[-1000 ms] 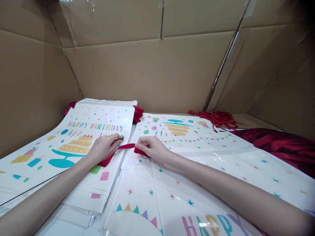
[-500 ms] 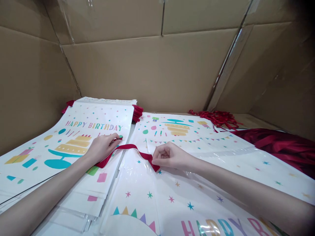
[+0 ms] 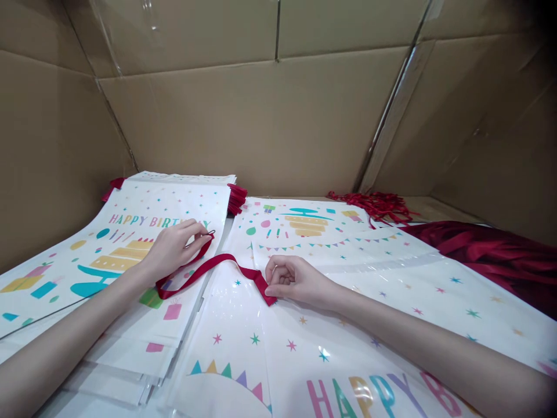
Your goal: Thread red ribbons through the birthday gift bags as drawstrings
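Observation:
A narrow dark-red ribbon (image 3: 195,278) curves loosely between my hands over printed white plastic sheets. My left hand (image 3: 176,247) is closed in a pinch on a thin dark wire, whose small loop shows at the fingertips. One ribbon end lies at this loop; whether it passes through cannot be made out. A dark thin line, seemingly the same wire, runs out under my left forearm. My right hand (image 3: 296,281) pinches the ribbon near its other end, just above the clear-covered "HAPPY BIRTHDAY" sheet (image 3: 243,342).
A stack of printed sheets (image 3: 174,194) lies at left, with red ribbon bunches (image 3: 237,199) sticking out at its sides. Tangled red ribbons (image 3: 383,208) and a heap of dark-red ribbon (image 3: 474,255) lie at the right. Cardboard walls (image 3: 243,122) enclose the back and sides.
My left hand has moved up and slightly left with the wire, and its loop now shows. The ribbon's slack hangs in a wider curve. The view has shifted slightly.

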The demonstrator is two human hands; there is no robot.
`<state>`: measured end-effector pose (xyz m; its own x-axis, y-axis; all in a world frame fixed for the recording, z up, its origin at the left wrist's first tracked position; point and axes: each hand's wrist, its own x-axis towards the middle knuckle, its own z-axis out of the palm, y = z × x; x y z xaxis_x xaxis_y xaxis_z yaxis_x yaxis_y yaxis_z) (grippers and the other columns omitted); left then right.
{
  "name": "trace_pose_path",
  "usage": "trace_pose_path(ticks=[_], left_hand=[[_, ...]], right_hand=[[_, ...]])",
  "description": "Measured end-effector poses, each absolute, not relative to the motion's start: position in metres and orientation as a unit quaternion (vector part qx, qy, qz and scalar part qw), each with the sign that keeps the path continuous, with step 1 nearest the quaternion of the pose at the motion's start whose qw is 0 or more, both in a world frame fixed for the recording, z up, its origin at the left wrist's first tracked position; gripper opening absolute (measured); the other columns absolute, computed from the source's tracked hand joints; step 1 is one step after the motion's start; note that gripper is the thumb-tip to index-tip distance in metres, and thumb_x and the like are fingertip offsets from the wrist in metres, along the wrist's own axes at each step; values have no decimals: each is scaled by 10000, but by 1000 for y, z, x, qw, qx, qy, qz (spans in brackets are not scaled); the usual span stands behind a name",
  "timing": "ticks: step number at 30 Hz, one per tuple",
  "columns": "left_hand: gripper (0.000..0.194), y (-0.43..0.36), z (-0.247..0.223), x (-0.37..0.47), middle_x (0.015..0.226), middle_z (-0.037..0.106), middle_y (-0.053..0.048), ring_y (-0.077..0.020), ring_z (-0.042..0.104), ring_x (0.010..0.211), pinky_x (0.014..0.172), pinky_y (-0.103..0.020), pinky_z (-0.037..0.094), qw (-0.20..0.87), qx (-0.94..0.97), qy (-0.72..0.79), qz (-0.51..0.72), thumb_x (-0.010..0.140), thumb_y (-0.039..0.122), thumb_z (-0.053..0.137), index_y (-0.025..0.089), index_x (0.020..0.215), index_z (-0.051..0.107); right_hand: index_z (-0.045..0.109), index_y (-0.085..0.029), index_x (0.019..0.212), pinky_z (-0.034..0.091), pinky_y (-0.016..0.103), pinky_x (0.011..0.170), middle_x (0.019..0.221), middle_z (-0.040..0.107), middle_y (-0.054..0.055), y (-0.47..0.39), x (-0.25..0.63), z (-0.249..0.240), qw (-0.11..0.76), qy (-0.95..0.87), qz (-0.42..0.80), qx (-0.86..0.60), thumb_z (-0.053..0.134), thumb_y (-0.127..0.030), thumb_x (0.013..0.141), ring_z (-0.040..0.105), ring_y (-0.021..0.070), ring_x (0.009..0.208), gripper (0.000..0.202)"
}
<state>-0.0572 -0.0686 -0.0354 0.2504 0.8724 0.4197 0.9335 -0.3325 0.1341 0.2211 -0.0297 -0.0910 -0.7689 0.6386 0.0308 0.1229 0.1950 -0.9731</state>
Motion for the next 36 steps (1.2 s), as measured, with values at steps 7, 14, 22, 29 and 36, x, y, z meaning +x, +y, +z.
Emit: trace_pose_path(ticks=[7, 14, 22, 29, 36], left_hand=[[266, -63, 4, 3, 807, 589, -5, -102, 483, 655, 580, -203, 340, -139, -893, -409, -123, 883, 381, 459, 180, 788, 605], [184, -43, -16, 23, 917, 621, -24, -102, 504, 696, 586, -197, 345, -250, -915, -312, -58, 853, 318, 520, 175, 808, 628], [198, -40, -29, 12, 880, 650, -32, -134, 548, 744, 634, -227, 377, -316, -882, -341, -77, 848, 331, 529, 182, 887, 654], [248, -37, -32, 7, 864, 662, -36, -139, 546, 724, 627, -231, 380, -359, -862, -350, -74, 841, 377, 533, 183, 905, 675], [256, -39, -28, 5, 930, 667, -54, -147, 554, 761, 641, -234, 390, -381, -853, -345, -91, 849, 390, 530, 186, 894, 678]], right_hand=[[507, -162, 778, 364, 204, 543, 621, 592, -13, -29, 222, -95, 227, -740, 580, -252, 709, -323, 695, 512, 93, 565, 271], [520, -151, 780, 347, 201, 521, 618, 524, -32, -31, 223, -94, 236, -743, 580, -236, 707, -366, 701, 472, 83, 559, 296], [535, -166, 815, 363, 199, 544, 662, 534, -23, -36, 224, -92, 236, -775, 540, -230, 591, -302, 806, 477, 87, 604, 147], [567, -162, 793, 363, 199, 539, 653, 575, -6, -39, 224, -86, 227, -797, 503, -246, 553, -259, 822, 477, 89, 587, 102], [580, -161, 803, 370, 202, 552, 663, 604, 2, -41, 226, -88, 245, -807, 485, -232, 535, -256, 832, 499, 94, 594, 108]])
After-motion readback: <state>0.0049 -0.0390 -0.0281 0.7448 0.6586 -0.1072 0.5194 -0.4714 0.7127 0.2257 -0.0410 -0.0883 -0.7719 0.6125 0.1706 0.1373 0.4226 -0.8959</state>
